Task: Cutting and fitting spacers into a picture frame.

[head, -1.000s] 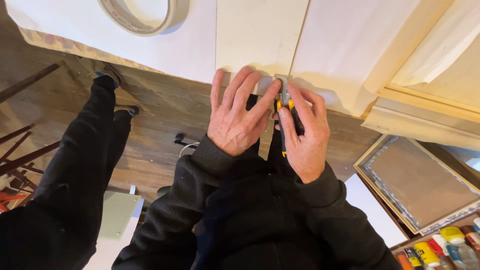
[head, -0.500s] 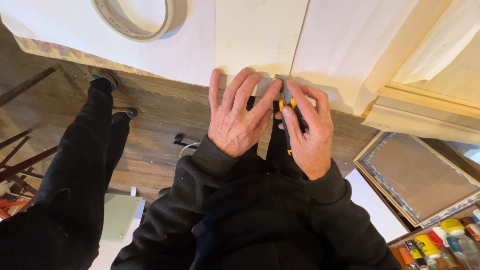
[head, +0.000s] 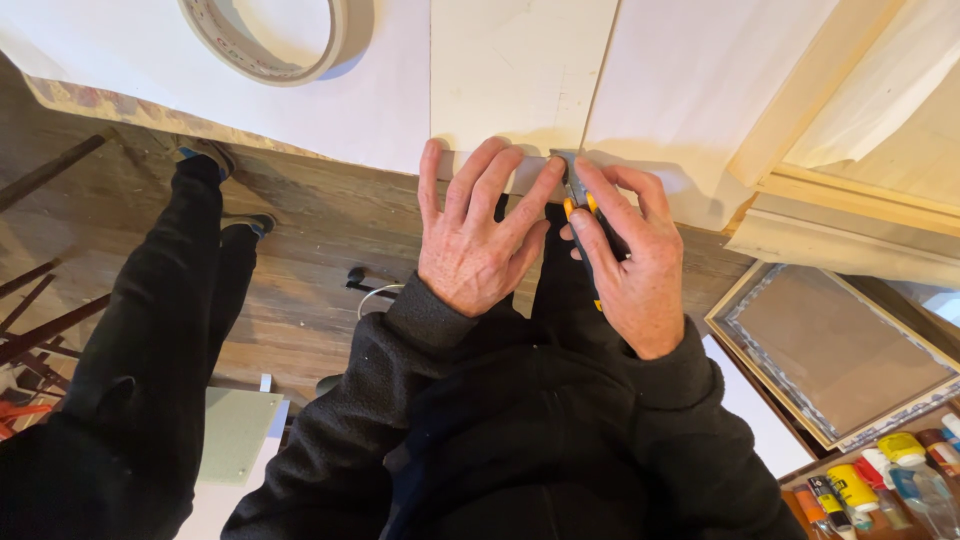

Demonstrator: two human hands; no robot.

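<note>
Fingers of left hand (head: 478,245) spread flat on card (head: 520,75) | right hand (head: 625,260) clamped on knife (head: 580,205), centre frame | step: cutting at edge | next: needs steady pull along seam

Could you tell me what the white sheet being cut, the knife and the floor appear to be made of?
White sheet: likely thick paper or card, matte, with faint pencil marks and a clean straight edge.
Knife, held by the right hand: probably yellow and black plastic, blade end greyish, possibly metal.
Floor: worn brown wood planks, grain and seams visible.
</note>
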